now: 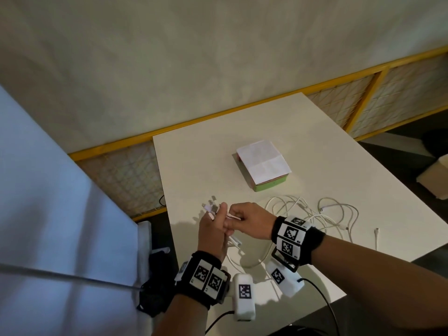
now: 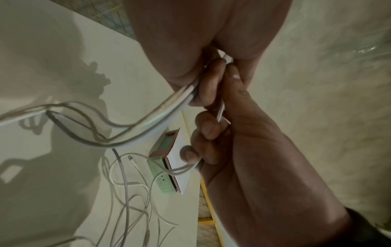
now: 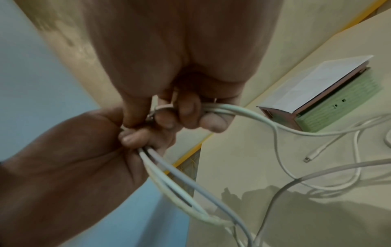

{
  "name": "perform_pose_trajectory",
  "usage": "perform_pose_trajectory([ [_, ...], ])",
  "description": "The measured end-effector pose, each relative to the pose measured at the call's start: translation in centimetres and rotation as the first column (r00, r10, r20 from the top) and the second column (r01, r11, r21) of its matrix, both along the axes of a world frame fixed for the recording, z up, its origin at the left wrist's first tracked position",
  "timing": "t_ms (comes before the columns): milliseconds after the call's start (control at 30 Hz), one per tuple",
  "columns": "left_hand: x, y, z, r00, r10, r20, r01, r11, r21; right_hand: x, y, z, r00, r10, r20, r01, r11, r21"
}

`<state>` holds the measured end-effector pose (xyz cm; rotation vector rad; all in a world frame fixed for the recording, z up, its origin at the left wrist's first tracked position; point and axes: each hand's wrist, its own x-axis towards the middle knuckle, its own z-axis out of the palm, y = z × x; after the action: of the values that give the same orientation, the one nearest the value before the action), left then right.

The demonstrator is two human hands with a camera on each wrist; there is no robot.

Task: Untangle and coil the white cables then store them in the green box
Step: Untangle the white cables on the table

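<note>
Several white cables lie tangled on the white table, right of my hands. My left hand grips a bundle of cable ends, and USB plugs stick out above its fingers. My right hand meets it and pinches a cable end; its lower fingers curl round two strands. In the right wrist view the bundle hangs from my left hand. The green box stands behind the cables, with a pink rim and a white sheet over its top.
One loose connector lies alone at the right near the table's front edge. A yellow-framed mesh barrier runs behind and left of the table. A pale blue surface fills the left. A foam block sits on the floor at right.
</note>
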<state>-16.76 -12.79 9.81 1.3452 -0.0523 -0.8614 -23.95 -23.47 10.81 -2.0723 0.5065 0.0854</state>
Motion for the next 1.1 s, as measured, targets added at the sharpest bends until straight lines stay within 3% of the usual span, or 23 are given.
perform_pose_trajectory([
  [100, 0.8, 0.0, 0.3, 0.995, 0.101, -0.008, -0.101, 0.995, 0.002, -0.3, -0.6, -0.3, 1.000, 0.002, -0.031, -0.002, 1.000, -0.009],
  [200, 2.2, 0.2, 0.6, 0.980, 0.189, -0.063, -0.193, 0.979, -0.061, -1.1, -1.7, -1.1, 0.996, 0.041, -0.076, -0.050, 0.991, -0.123],
  [367, 4.1, 0.9, 1.5, 0.921, 0.243, -0.306, -0.331, 0.900, -0.282, -2.0, -3.5, -3.3, 0.978, -0.013, -0.209, -0.045, 0.962, -0.271],
  [533, 7.9, 2.0, 3.5, 0.885, 0.344, -0.314, -0.448, 0.812, -0.373, -4.8, -6.4, -5.4, 0.919, -0.122, -0.374, -0.047, 0.909, -0.413],
  [633, 9.3, 2.5, 4.1, 0.858, 0.388, -0.337, -0.501, 0.777, -0.381, -6.4, -8.7, -5.6, 0.889, -0.141, -0.436, -0.131, 0.833, -0.537],
  [767, 10.4, 3.0, 4.3, 0.805, 0.468, -0.364, -0.587, 0.716, -0.376, -9.1, -12.0, -5.6, 0.758, -0.245, -0.604, -0.182, 0.810, -0.557],
  [833, 10.9, 3.3, 4.5, 0.794, 0.493, -0.356, -0.604, 0.704, -0.372, -10.5, -13.2, -5.6, 0.728, -0.319, -0.607, -0.115, 0.816, -0.566],
  [1000, 12.2, 3.8, 4.6, 0.775, 0.515, -0.367, -0.630, 0.673, -0.387, -12.2, -15.7, -4.9, 0.667, -0.587, -0.459, 0.196, 0.732, -0.653],
  [1100, 12.6, 4.0, 4.4, 0.771, 0.517, -0.371, -0.635, 0.657, -0.407, -13.7, -16.5, -5.2, 0.690, -0.567, -0.450, 0.277, 0.781, -0.559],
])
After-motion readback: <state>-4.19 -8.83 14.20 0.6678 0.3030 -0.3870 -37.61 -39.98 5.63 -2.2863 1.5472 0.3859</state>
